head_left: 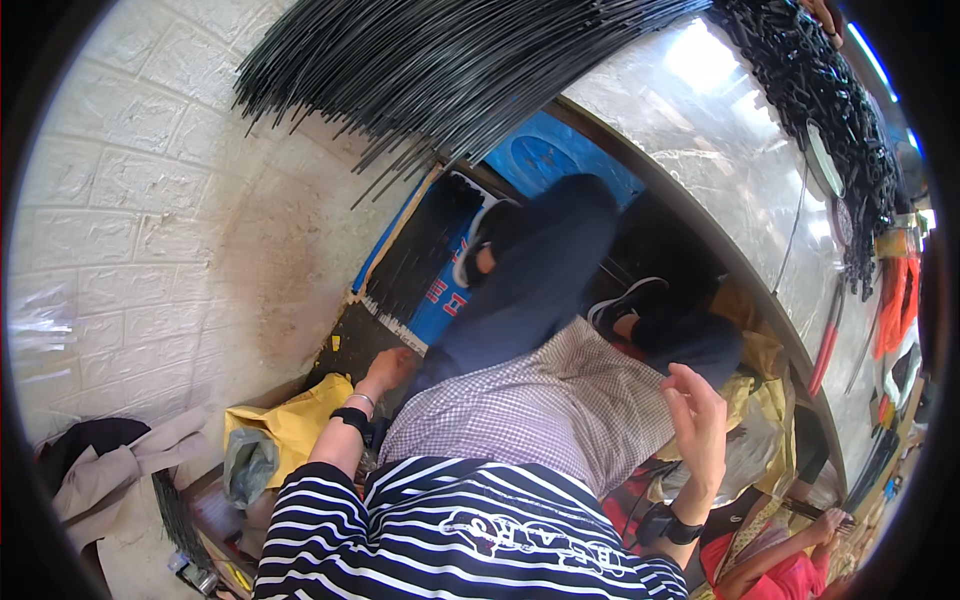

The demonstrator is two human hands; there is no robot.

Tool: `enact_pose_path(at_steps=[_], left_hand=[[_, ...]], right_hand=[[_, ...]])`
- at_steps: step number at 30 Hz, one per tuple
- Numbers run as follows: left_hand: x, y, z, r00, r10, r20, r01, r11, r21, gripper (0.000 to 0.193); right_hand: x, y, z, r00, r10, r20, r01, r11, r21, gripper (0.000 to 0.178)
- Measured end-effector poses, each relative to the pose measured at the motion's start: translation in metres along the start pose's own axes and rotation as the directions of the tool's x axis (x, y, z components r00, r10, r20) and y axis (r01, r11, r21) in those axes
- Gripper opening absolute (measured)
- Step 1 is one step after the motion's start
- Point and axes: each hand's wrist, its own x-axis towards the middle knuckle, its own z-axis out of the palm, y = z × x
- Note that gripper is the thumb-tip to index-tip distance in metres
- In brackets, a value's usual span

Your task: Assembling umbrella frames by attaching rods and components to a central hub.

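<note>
My left hand [390, 369] is low beside my dark trouser leg [540, 260], close to a blue open box [435, 300]. Its fingers are blurred and partly hidden, so a grip cannot be made out. Raised over my lap on the other side, my right hand [697, 415] has loosely bent, parted fingers with nothing between them. A checked apron [530, 410] covers my lap. Long thin black rods [420, 70] lie in a thick bundle above, their ends jutting past the table edge. More dark rods are inside the box.
The grey metal table [700, 130] curves along the right, with a heap of short black pieces [800, 80] and a red-handled tool [826, 350]. A white brick wall [130, 230] stands left. Yellow bags [300, 430] flank me. Another person in red [775, 575] sits at lower right.
</note>
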Motion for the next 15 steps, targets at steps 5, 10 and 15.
enact_pose_path(at_steps=[5,10,15], left_hand=[[0.008,-0.007,-0.015,1.0,0.003,-0.003,-0.002,0.967,0.255,0.036],[0.004,-0.148,-0.013,0.974,-0.108,-0.198,0.066,0.975,-0.211,0.044],[0.023,-0.159,-0.017,0.927,-0.347,-0.143,0.285,0.898,-0.335,0.053]], right_hand=[[-0.004,0.02,0.002,0.999,-0.003,-0.035,0.004,0.999,0.04,0.026],[-0.004,0.044,0.004,1.0,-0.015,0.011,0.013,0.996,0.088,0.026],[-0.006,0.062,0.006,1.0,0.025,0.008,-0.025,0.994,0.103,0.029]])
